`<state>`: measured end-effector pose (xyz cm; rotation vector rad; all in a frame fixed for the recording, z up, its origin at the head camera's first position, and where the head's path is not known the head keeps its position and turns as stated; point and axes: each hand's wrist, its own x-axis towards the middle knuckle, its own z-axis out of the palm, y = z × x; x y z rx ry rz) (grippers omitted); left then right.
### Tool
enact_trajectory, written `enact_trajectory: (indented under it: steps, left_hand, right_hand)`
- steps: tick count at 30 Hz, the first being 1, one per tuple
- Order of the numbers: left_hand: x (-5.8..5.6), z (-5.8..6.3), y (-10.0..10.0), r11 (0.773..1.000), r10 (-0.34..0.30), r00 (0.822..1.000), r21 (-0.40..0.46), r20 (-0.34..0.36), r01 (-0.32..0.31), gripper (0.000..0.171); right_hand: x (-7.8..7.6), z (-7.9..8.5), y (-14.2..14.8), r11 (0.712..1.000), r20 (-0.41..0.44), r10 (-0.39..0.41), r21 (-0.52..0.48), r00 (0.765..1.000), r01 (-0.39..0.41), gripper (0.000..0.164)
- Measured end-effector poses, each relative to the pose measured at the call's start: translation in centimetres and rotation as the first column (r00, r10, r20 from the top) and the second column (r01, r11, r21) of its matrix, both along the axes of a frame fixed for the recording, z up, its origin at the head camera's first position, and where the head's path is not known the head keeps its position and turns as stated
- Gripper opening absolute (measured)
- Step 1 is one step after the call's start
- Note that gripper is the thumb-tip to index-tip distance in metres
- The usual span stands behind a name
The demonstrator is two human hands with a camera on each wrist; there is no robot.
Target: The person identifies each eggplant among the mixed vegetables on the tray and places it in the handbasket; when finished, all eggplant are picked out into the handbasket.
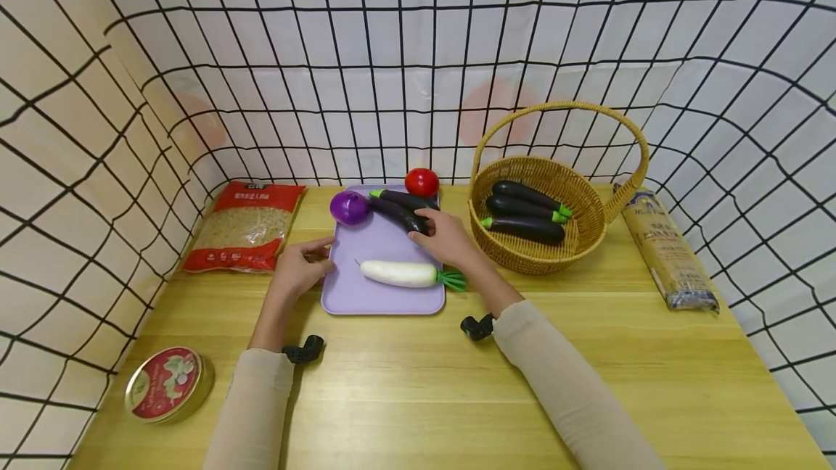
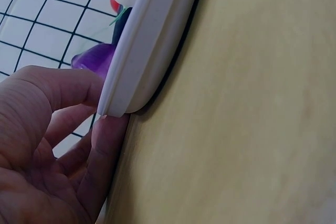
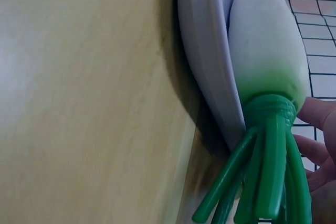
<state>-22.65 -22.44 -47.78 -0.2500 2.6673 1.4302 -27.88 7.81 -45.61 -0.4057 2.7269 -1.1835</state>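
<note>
Two eggplants (image 1: 409, 199) and a white radish (image 1: 398, 274) on a lilac tray (image 1: 385, 302).
Left grip (image 1: 299, 265) pinches the tray's left rim; right grip (image 1: 451, 238), the nearer eggplant's (image 1: 395, 213) end.

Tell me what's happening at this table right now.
A person's right hand grips the end of an eggplant on a lilac tray, while their left hand touches the tray's left edge. A second eggplant, a purple onion, a tomato and a white radish are also at the tray, the radish's greens overhanging its right edge. Three more eggplants lie in the wicker basket to the right.
</note>
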Motion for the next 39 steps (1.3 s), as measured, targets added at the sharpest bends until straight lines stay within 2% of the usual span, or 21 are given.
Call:
enact_trajectory:
  steps: [8, 19, 33, 39]
  left_hand:
    - [0.0, 0.1, 0.1, 1.000, -0.003, 1.000, -0.002, -0.008, 0.003, 0.054]
    - [0.1, 0.2, 0.1, 1.000, -0.001, 1.000, 0.009, 0.002, 0.001, 0.055]
    - [0.1, 0.0, 0.0, 1.000, -0.002, 1.000, 0.009, 0.012, 0.002, 0.055]
    - [0.0, 0.1, -0.1, 1.000, -0.001, 1.000, 0.013, 0.005, 0.001, 0.056]
  right_hand:
    - [-0.1, -0.3, -0.6, 0.997, -0.048, -0.018, 0.075, 0.999, 0.021, 0.060]
    - [0.4, 0.1, -0.5, 0.998, -0.071, -0.022, 0.061, 0.997, 0.026, 0.054]
    - [2.7, 2.6, 2.2, 0.999, -0.042, -0.032, -0.001, 0.999, 0.032, 0.055]
    - [4.1, 3.9, 4.2, 1.000, -0.080, -0.011, -0.030, 0.997, 0.008, 0.052]
